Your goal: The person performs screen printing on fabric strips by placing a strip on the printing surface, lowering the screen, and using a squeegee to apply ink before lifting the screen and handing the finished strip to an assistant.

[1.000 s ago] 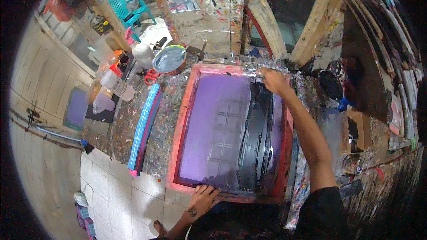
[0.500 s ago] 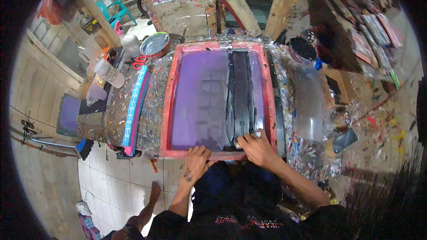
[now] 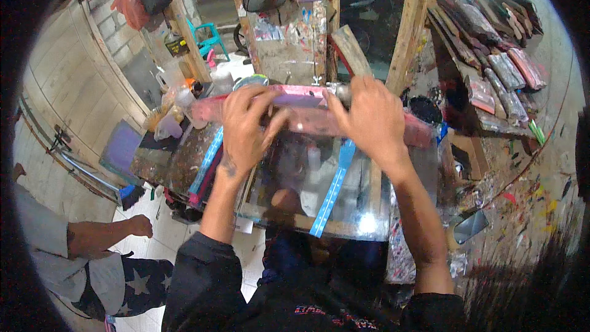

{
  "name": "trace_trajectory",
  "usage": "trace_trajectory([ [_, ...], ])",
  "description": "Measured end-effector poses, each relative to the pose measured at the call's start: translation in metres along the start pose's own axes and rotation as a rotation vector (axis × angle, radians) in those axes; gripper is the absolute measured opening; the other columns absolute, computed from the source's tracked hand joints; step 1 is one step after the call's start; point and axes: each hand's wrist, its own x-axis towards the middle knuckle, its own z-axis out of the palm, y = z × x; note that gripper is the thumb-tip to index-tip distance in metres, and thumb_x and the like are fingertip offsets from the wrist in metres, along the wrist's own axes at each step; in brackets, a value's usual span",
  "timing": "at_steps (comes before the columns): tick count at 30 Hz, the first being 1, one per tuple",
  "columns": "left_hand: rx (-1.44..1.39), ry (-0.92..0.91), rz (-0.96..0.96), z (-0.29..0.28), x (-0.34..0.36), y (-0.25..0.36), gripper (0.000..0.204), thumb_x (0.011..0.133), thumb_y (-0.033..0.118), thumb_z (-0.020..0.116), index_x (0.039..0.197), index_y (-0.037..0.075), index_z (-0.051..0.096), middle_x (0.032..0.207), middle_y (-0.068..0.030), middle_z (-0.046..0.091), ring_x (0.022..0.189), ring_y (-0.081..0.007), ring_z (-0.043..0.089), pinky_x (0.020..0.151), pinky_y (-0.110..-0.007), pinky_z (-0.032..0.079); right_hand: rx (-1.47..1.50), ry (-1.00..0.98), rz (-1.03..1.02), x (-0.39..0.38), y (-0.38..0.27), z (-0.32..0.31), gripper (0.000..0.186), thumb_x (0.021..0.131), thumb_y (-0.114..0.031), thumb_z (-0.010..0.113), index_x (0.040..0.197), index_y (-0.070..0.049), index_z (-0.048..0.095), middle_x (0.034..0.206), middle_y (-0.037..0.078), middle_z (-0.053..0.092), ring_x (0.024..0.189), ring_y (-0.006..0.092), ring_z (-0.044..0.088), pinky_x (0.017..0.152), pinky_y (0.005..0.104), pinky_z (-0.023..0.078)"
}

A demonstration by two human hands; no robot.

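Observation:
A pink-edged screen-printing frame [image 3: 307, 120] with purple mesh is tilted up at the far side of the table, its near bar raised toward me. My left hand [image 3: 246, 126] is at the left part of this bar, fingers over it and thumb below, slightly blurred. Farther right, my right hand [image 3: 372, 120] grips the same bar, thumb along its near face. Below the raised frame, a blue strip with white marks [image 3: 332, 190] lies slanted on a glossy glass-like plate [image 3: 289, 175]. The mesh is mostly hidden by the tilt.
More blue strips [image 3: 208, 160] lie at the left of the table. A dark ink tub [image 3: 425, 110] stands right of the frame, and a phone [image 3: 471, 227] lies nearer. At lower left is another person's hand [image 3: 140, 226]. Wrapped bundles [image 3: 510, 74] fill the right shelf.
The frame has swung up from lying flat, uncovering the plate and blue strip. Both hands have moved from its near edge up and away with it. Another person has come into view at left.

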Motion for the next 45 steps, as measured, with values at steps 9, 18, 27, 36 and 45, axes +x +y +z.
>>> trace_trajectory([
  [9, -0.754, -0.156, -1.15, 0.201, -0.133, -0.008, 0.023, 0.101, 0.024, 0.066, 0.098, 0.002, 0.064, 0.083, -0.0084, 0.067, 0.071, -0.0176, 0.062, 0.066, -0.037, 0.049, 0.045, -0.131, 0.053, 0.133, 0.041, 0.0, 0.064, 0.093, -0.055, 0.058, 0.081, 0.004, 0.076, 0.083, 0.029, 0.072, 0.081, 0.0443, 0.074, 0.074, 0.052, 0.061],
  [18, -0.509, -0.724, -1.034, 0.122, -0.266, 0.112, 0.022, 0.095, 0.019, 0.07, 0.107, 0.001, 0.067, 0.1, -0.0191, 0.068, 0.094, -0.0398, 0.069, 0.082, -0.046, 0.054, -0.093, -0.252, 0.031, 0.206, 0.084, 0.001, 0.06, 0.101, -0.053, 0.049, 0.103, 0.0, 0.076, 0.105, 0.033, 0.07, 0.103, 0.0468, 0.069, 0.091, 0.0516, 0.055],
  [27, -0.55, -0.993, -0.416, 0.056, -0.3, 0.136, 0.027, 0.09, 0.019, 0.074, 0.115, 0.011, 0.067, 0.102, -0.0118, 0.063, 0.097, -0.0315, 0.067, 0.085, -0.046, 0.056, -0.426, -0.209, -0.399, 0.206, 0.095, 0.01, 0.035, 0.105, -0.027, 0.046, 0.128, -0.019, 0.071, 0.113, 0.031, 0.069, 0.109, 0.0435, 0.068, 0.095, 0.0506, 0.054],
  [36, -0.43, -0.763, -0.07, 0.053, -0.322, 0.156, 0.037, 0.083, 0.01, 0.065, 0.12, 0.006, 0.066, 0.111, -0.0068, 0.07, 0.087, -0.0221, 0.072, 0.072, -0.038, 0.06, -0.441, -0.429, -0.263, 0.2, 0.079, 0.003, 0.051, 0.097, -0.05, 0.054, 0.127, -0.012, 0.071, 0.123, 0.028, 0.067, 0.109, 0.0425, 0.069, 0.099, 0.0505, 0.053],
  [45, -0.421, -0.714, -0.409, 0.031, -0.263, -0.014, 0.014, 0.09, 0.01, 0.062, 0.102, 0.004, 0.063, 0.097, -0.0141, 0.072, 0.078, -0.0307, 0.073, 0.067, -0.043, 0.059, -0.283, -0.338, -0.341, 0.241, 0.125, 0.037, 0.045, 0.099, -0.018, 0.048, 0.142, -0.025, 0.06, 0.107, 0.026, 0.07, 0.103, 0.0413, 0.068, 0.089, 0.0456, 0.052],
])
